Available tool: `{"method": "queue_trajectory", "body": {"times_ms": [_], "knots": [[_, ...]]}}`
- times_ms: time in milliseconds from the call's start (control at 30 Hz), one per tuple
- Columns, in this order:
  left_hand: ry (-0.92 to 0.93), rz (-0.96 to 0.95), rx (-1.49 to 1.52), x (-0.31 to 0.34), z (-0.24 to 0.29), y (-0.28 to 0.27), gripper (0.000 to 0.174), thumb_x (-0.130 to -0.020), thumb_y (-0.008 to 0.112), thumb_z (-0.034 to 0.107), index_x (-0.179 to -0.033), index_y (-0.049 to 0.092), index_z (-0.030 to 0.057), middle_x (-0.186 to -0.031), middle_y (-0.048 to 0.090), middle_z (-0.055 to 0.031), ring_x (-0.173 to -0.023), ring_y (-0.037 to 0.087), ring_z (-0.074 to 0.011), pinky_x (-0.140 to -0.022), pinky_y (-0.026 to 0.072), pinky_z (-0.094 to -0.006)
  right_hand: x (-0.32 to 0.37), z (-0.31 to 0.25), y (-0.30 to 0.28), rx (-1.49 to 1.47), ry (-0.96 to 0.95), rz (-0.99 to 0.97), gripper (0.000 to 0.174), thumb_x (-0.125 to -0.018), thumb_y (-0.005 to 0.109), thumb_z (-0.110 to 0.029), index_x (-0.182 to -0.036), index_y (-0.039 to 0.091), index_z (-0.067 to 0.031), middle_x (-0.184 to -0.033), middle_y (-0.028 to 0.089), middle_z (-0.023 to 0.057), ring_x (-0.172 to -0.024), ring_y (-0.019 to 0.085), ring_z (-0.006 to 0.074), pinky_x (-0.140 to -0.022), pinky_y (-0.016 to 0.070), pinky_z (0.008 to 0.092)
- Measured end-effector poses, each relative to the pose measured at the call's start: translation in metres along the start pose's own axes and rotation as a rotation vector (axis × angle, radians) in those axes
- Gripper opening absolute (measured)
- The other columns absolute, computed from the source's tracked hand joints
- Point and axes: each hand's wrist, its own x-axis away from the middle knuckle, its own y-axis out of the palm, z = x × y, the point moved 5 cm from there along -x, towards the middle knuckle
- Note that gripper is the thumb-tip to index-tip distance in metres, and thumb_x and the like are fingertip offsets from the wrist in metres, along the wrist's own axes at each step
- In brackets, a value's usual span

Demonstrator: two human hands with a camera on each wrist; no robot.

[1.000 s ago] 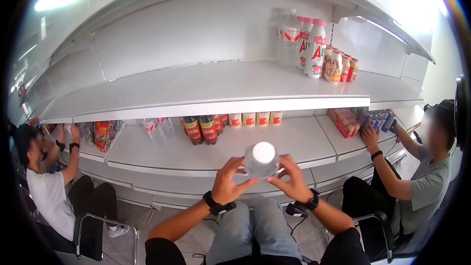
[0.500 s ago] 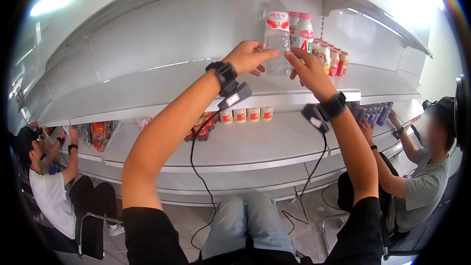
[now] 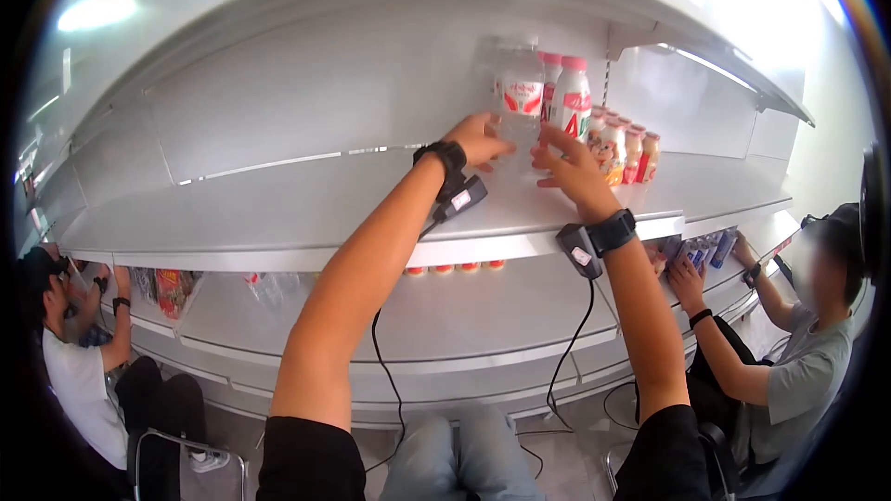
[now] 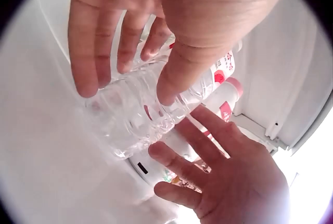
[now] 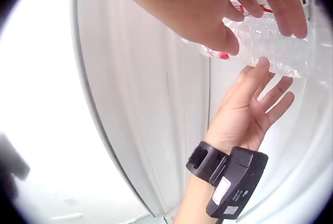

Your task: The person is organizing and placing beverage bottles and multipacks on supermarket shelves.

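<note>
A clear water bottle (image 3: 520, 100) with a red-and-white label stands upright on the upper shelf. My left hand (image 3: 478, 141) is at its left side, fingers spread and loosely bent. On the other side, my right hand (image 3: 574, 167) has its fingers parted beside the lower bottle. In the left wrist view, the left thumb and fingers lie around the ridged bottle (image 4: 138, 112) without closing, and the right hand (image 4: 237, 174) is spread below it. The right wrist view shows both hands with loose fingers beside the bottle (image 5: 283, 47).
White bottles with pink caps (image 3: 573, 97) stand right of the water bottle, then several small bottles (image 3: 631, 153). The upper shelf's front edge (image 3: 371, 255) runs under my forearms. More drinks stand on the shelf below. A person (image 3: 798, 353) works at the right, another (image 3: 83, 362) at the left.
Both hands carried the water bottle from above my lap up and forward onto the upper shelf. Since half a second ago the fingers have loosened and moved apart from it.
</note>
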Motion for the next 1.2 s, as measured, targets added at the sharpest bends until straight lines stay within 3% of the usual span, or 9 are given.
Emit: {"method": "queue_trajectory", "body": {"times_ms": [133,167,267,633,833,933,1033,1100,1200], "knots": [[-0.040,0.023,0.123,-0.002,-0.005,-0.002,0.063,-0.079,0.073,0.017,-0.127,0.039,-0.0061,-0.114,0.054,-0.0201,-0.087,0.066,-0.0241,-0.072,0.0592,-0.0336,0.018,-0.013,0.008,0.045,-0.041,0.031,0.051,-0.088,0.064,-0.023,-0.132,0.049,-0.0009,-0.123,0.051,0.0083,-0.097,0.060,0.0176,-0.073,0.0545,0.0275],[-0.038,0.024,0.167,-0.005,-0.006,0.000,0.061,-0.079,0.073,0.016,-0.125,0.040,-0.0064,-0.112,0.055,-0.0202,-0.085,0.066,-0.0239,-0.072,0.0594,-0.0332,0.018,-0.013,0.008,0.040,-0.030,0.011,0.047,-0.088,0.064,-0.021,-0.128,0.052,-0.0006,-0.113,0.052,0.0039,-0.097,0.060,0.0162,-0.074,0.0544,0.0268],[-0.043,-0.008,0.228,-0.001,0.000,0.001,0.056,-0.080,0.071,0.012,-0.122,0.040,-0.0083,-0.108,0.057,-0.0212,-0.084,0.068,-0.0248,-0.074,0.0596,-0.0323,0.018,-0.013,0.007,0.018,-0.003,0.015,0.045,-0.088,0.064,-0.021,-0.126,0.054,0.0000,-0.112,0.053,0.0029,-0.100,0.059,0.0171,-0.075,0.0546,0.0272],[-0.037,-0.118,0.356,0.003,0.001,0.012,0.051,-0.086,0.064,0.008,-0.125,0.038,-0.0095,-0.112,0.057,-0.0219,-0.094,0.067,-0.0272,-0.083,0.0572,-0.0318,0.021,-0.012,0.008,0.094,0.013,0.076,0.056,-0.086,0.066,-0.022,-0.130,0.047,0.0071,-0.123,0.055,0.0173,-0.105,0.060,0.0222,-0.078,0.0548,0.0289],[-0.034,-0.133,0.401,0.007,0.002,0.014,0.050,-0.086,0.062,0.008,-0.126,0.037,-0.0102,-0.114,0.056,-0.0226,-0.094,0.067,-0.0286,-0.084,0.0569,-0.0340,0.016,-0.001,0.007,0.089,-0.012,0.111,0.058,-0.086,0.066,-0.022,-0.132,0.045,0.0068,-0.122,0.055,0.0164,-0.104,0.060,0.0224,-0.077,0.0550,0.0294],[-0.052,-0.129,0.408,0.005,0.001,0.013,0.049,-0.087,0.062,0.010,-0.126,0.038,-0.0060,-0.111,0.059,-0.0188,-0.095,0.066,-0.0283,-0.084,0.0569,-0.0337,0.008,0.003,0.002,0.155,-0.017,0.116,0.054,-0.086,0.064,-0.022,-0.131,0.048,0.0035,-0.116,0.058,0.0136,-0.098,0.061,0.0195,-0.072,0.0545,0.0273],[-0.053,0.023,0.376,0.005,0.002,0.000,0.044,-0.086,0.064,0.011,-0.123,0.043,-0.0010,-0.105,0.062,-0.0130,-0.089,0.068,-0.0241,-0.079,0.0583,-0.0328,0.007,0.003,0.000,0.084,-0.024,0.129,0.047,-0.087,0.062,-0.023,-0.127,0.052,-0.0011,-0.105,0.062,0.0090,-0.087,0.061,0.0147,-0.063,0.0508,0.0243],[0.056,0.150,0.279,0.017,0.018,-0.022,0.035,-0.087,0.063,0.017,-0.117,0.050,0.0028,-0.101,0.062,-0.0091,-0.078,0.067,-0.0182,-0.063,0.0571,-0.0273,0.008,-0.007,0.003,0.123,-0.068,0.067,0.042,-0.088,0.059,-0.022,-0.125,0.054,-0.0031,-0.098,0.063,0.0063,-0.081,0.061,0.0121,-0.058,0.0470,0.0229],[0.339,0.177,0.135,0.078,0.060,-0.044,0.029,-0.091,0.060,0.023,-0.110,0.057,0.0027,-0.094,0.063,-0.0067,-0.068,0.065,-0.0130,-0.049,0.0498,-0.0227,0.031,-0.024,0.016,0.059,-0.160,-0.004,0.033,-0.091,0.055,-0.021,-0.120,0.058,-0.0059,-0.089,0.063,0.0026,-0.074,0.059,0.0079,-0.054,0.0396,0.0199]]}}
